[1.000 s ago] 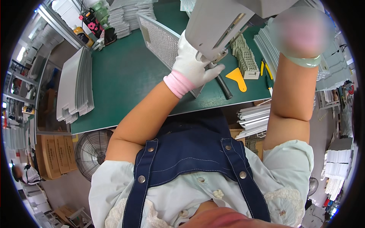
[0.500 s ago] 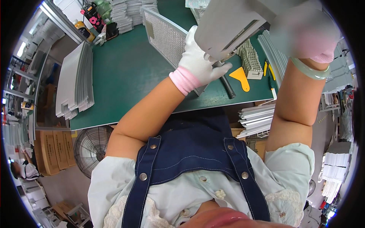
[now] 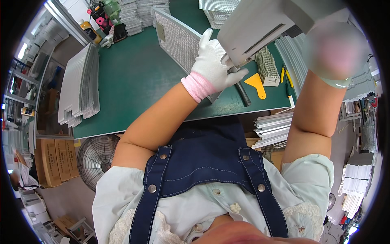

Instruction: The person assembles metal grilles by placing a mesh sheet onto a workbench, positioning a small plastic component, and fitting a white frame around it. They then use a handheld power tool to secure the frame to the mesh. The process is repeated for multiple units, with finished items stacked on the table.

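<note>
My left hand (image 3: 213, 67), in a white glove with a pink cuff, grips the edge of a grey-framed mesh panel (image 3: 178, 42) standing tilted on edge. Its thumb sticks out to the right, and some fingers are hidden. Just beside those fingers is the lower end of a bulky grey tool (image 3: 260, 30), which rises toward the upper right. My right hand (image 3: 339, 51) is raised at the tool's far right side. It is blurred, so its fingers and grip cannot be made out. A dark rod-like handle (image 3: 243, 94) lies below my left hand.
On the green table (image 3: 126, 89) are a yellow scraper (image 3: 256, 86), a rack of small pale parts (image 3: 268, 69) and yellow-handled pliers (image 3: 287, 75). Stacked grey panels (image 3: 81, 87) stand at the left edge. Bottles (image 3: 90, 31) stand at the far left. A fan (image 3: 95, 158) is below the table.
The grey tool has shifted up and to the right, its lower end lifting slightly. My right hand has moved a little right. My left hand and the mesh panel stay nearly in place.
</note>
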`<control>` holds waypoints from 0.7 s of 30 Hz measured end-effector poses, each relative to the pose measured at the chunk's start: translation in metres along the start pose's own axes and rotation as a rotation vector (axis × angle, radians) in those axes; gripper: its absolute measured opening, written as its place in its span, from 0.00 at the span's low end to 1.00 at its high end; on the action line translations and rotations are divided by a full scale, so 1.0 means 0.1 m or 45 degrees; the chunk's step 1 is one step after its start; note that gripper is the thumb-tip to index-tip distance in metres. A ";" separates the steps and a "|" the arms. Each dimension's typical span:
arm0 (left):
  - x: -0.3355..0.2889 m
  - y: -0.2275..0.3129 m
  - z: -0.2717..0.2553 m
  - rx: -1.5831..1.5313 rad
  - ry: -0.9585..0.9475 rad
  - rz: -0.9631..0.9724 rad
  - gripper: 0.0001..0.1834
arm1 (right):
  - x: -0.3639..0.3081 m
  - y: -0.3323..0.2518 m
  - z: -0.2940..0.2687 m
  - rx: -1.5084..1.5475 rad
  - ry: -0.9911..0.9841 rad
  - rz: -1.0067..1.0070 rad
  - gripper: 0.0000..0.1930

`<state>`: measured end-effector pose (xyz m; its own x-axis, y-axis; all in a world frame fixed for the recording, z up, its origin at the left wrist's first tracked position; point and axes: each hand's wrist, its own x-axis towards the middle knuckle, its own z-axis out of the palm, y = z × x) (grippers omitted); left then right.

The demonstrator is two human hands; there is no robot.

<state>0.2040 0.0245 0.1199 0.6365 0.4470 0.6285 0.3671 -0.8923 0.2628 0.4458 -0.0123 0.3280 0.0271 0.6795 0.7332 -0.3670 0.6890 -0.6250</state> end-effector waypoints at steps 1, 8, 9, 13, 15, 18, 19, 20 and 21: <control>0.00 -0.01 0.00 0.017 0.017 0.016 0.23 | -0.01 0.03 0.02 0.028 0.000 0.034 0.18; 0.01 -0.06 0.03 0.161 0.211 0.180 0.23 | -0.02 0.66 0.24 0.356 -0.010 0.437 0.20; 0.03 -0.06 0.01 0.153 0.241 0.203 0.23 | 0.02 0.74 0.25 0.383 -0.019 0.473 0.20; 0.05 -0.05 -0.01 0.230 0.244 0.229 0.23 | 0.10 0.92 0.16 0.418 -0.100 0.562 0.20; 0.06 -0.05 -0.01 0.224 0.232 0.224 0.22 | 0.16 0.99 0.15 0.388 -0.066 0.489 0.20; 0.07 -0.08 0.02 0.169 0.251 0.224 0.21 | 0.16 1.07 0.12 0.299 -0.013 0.372 0.20; 0.07 -0.09 0.03 0.145 0.262 0.224 0.21 | 0.15 1.08 0.13 0.275 -0.021 0.347 0.20; 0.07 -0.09 0.01 0.142 0.225 0.199 0.21 | 0.14 1.09 0.12 0.250 -0.030 0.323 0.20; 0.10 -0.03 0.00 0.097 0.190 0.205 0.22 | 0.10 1.02 0.03 0.316 0.004 0.375 0.21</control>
<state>0.2089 0.0319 0.1253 0.5854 0.2801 0.7608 0.3231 -0.9413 0.0979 0.4054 0.0639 0.2725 -0.1107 0.8402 0.5308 -0.5734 0.3822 -0.7246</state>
